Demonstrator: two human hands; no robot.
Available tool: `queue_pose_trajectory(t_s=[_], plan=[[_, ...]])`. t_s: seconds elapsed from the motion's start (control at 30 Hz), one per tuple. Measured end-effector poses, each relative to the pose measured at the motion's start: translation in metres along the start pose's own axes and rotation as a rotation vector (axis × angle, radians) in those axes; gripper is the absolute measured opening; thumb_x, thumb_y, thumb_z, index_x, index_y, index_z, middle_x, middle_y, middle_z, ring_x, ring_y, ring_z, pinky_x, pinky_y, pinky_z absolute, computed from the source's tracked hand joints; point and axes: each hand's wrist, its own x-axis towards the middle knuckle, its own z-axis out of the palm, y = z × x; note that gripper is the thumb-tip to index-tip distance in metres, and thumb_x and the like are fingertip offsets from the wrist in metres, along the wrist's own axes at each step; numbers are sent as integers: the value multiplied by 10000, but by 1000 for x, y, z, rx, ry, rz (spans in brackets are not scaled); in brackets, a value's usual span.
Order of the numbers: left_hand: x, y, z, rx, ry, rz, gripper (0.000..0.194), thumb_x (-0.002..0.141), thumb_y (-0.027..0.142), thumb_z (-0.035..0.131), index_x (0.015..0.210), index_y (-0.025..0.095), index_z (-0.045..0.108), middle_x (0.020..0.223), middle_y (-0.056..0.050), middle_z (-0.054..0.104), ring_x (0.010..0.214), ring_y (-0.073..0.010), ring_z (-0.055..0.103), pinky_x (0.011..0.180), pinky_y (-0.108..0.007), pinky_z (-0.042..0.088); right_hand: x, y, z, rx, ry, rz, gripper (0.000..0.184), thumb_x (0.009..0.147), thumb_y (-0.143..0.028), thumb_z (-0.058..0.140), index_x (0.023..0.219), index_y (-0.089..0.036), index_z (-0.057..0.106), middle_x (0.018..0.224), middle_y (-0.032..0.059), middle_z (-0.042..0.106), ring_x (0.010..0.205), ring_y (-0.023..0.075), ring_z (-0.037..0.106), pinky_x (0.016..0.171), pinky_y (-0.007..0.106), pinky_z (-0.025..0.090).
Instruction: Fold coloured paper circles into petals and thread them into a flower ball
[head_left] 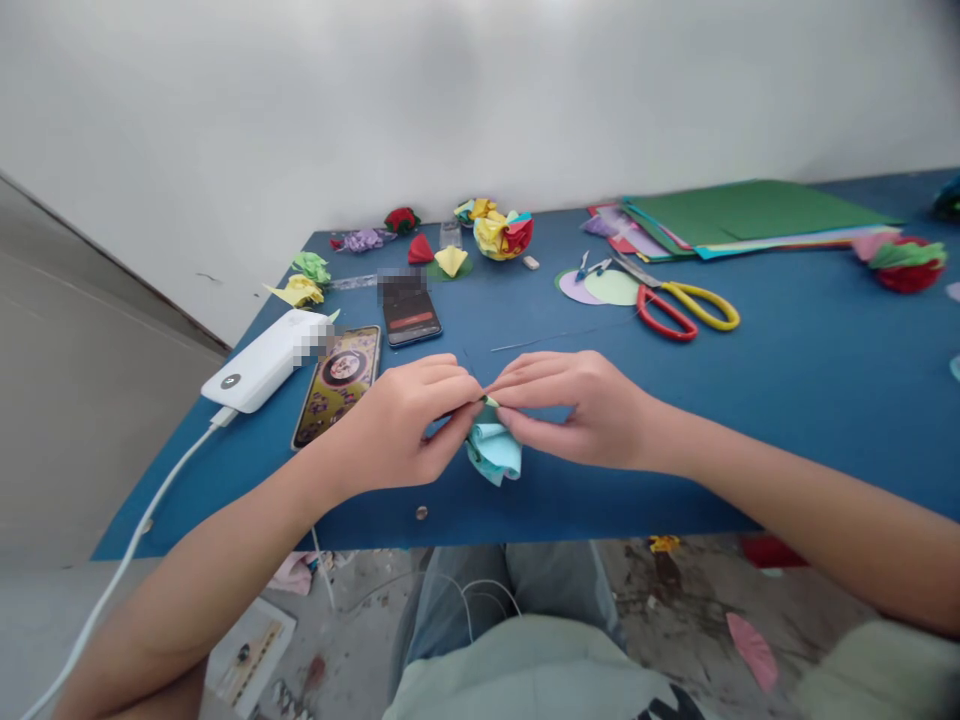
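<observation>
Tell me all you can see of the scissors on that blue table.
The scissors lie flat on the blue table, spread slightly open. One handle loop is red, the other yellow; both look like plastic. The blades look like dark metal and point away from the person, up and to the left, beside the overlapping purple and pale green paper circles. Neither hand touches them.

our pale grey-green top w/ dark print nr the hem, blue-grey denim-look trousers, bare forearms, no gloves, thin white cable over lap

worn on head, facing forward and down.
</observation>
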Motion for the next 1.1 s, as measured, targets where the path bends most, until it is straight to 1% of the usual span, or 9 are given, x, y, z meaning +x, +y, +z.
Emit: queue_pose_trajectory(t_s=[0.13,0.23,0.43,0.53,0.63,0.77,0.83,0.9,1.1], plan=[[1,3,-4,36,-75,-11,158,844,159,395,735,153,510,653,-33,491,650,-148,416,595,-273,352,2,0,1,29,11,59,180,818,-153,507,737,-196,662,788,9,693,760,125,624,736,253,498],[1,4,-4,56,-118,-17,199,863,171,345,740,153,499,667,-44,510,656,-157,424,608,-281,356,2,-2,2,-17,12,54,180,822,-151,507,752,-192,668,770,10,694,751,126,625,732,253,498],[0,0,6,143,-28,-35,207,876,222,394,704,157,490,654,-31,502,668,-150,439,605,-264,361,2,-1,7,-135,52,4,237,849,-175,483,677,-182,646,744,22,683,745,132,618,750,272,491],[0,-2,9,180,-27,-25,193,876,218,398,723,150,495,669,-32,508,673,-148,436,609,-265,365,0,1,8,-176,70,3,203,854,-189,485,741,-175,653,772,24,685,752,135,616,761,284,479],[0,-3,8,216,-5,-1,193,882,218,394,732,150,496,673,-32,514,671,-145,432,605,-263,364,-1,1,5,-260,77,-1,173,846,-210,498,796,-167,658,830,39,685,812,159,613,763,314,455],[-1,-5,6,296,28,66,152,873,217,418,778,149,516,706,-40,537,707,-155,442,611,-262,374,-1,0,0,-274,3,-11,178,856,-204,481,852,-184,658,834,33,681,847,153,610,730,301,423],[-2,-4,6,329,28,80,149,869,216,422,775,150,517,707,-43,538,708,-158,441,609,-262,377,-1,0,-1,-293,-12,-25,183,864,-208,474,845,-183,654,818,29,682,862,151,610,737,303,406],[-2,-2,6,338,13,72,159,870,214,414,760,151,510,699,-42,529,700,-159,434,607,-267,373,-1,-1,1,-349,14,-47,196,874,-208,461,822,-174,647,813,30,684,865,149,611,756,316,388],[0,6,5,262,-41,-24,159,873,205,385,764,143,482,715,-41,498,712,-160,421,632,-281,369,-3,-3,6,-502,99,-83,220,882,-193,452,749,-167,625,817,22,692,872,139,619,807,339,346]])
